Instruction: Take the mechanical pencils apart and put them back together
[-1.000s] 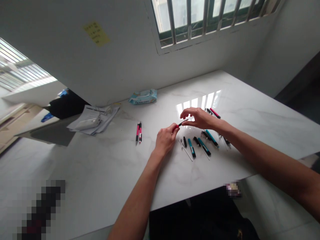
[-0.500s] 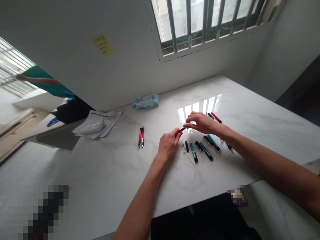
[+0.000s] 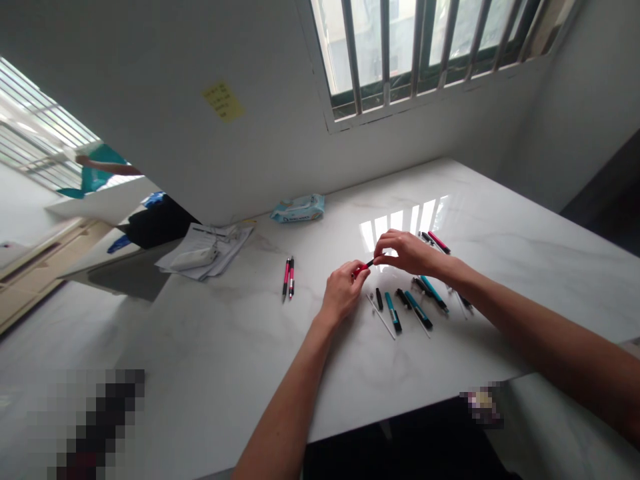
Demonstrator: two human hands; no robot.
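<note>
Between my two hands is a red and black pen (image 3: 369, 265), held above the tabletop. My left hand (image 3: 344, 288) is closed on its red barrel. The fingers of my right hand (image 3: 404, 251) pinch the black end. Just below my hands lie teal and black pen barrels (image 3: 393, 312), a short black pen part (image 3: 379, 299), a thin white refill (image 3: 382, 317) and small clip pieces. More teal pen parts (image 3: 434, 293) rest under my right forearm. A red and black barrel (image 3: 439, 242) lies beyond my right wrist.
Two red and black pens (image 3: 289, 277) lie side by side to the left. Papers with a white object (image 3: 196, 258) on them are farther left. A blue wipes pack (image 3: 299, 209) sits by the wall. Another person's arm (image 3: 110, 165) shows at far left.
The view has shifted slightly, so everything appears a little lower and to the right. Both hands keep hold of the pen, and more of its black end shows between them.
</note>
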